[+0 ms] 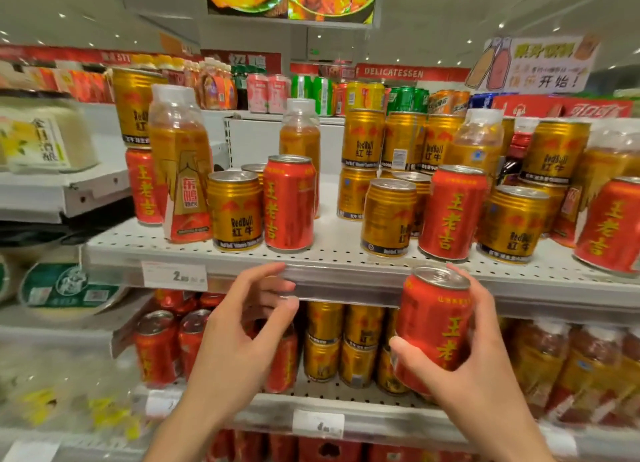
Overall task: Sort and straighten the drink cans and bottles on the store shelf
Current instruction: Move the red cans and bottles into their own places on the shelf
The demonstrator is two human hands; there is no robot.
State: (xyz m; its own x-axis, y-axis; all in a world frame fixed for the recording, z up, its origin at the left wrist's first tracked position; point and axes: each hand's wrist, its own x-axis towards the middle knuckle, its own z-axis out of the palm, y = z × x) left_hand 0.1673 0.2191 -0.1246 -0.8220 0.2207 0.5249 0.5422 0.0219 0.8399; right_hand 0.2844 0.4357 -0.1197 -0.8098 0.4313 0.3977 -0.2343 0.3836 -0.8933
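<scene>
My right hand (485, 368) grips a red can (433, 326) with gold lettering, held upright in front of the upper shelf's edge (346, 278). My left hand (242, 326) hovers below that edge with its fingers loosely curled and holds nothing. On the upper shelf red cans (289, 201) and gold Red Bull cans (235, 210) stand mixed with orange drink bottles (180, 160). Further gold cans (363, 139) are stacked two high at the back.
The lower shelf (311, 397) holds red cans on the left, gold cans in the middle and bottles on the right. A price tag (175, 276) sits on the upper shelf's rail. White packages (38, 132) lie on a shelf to the left.
</scene>
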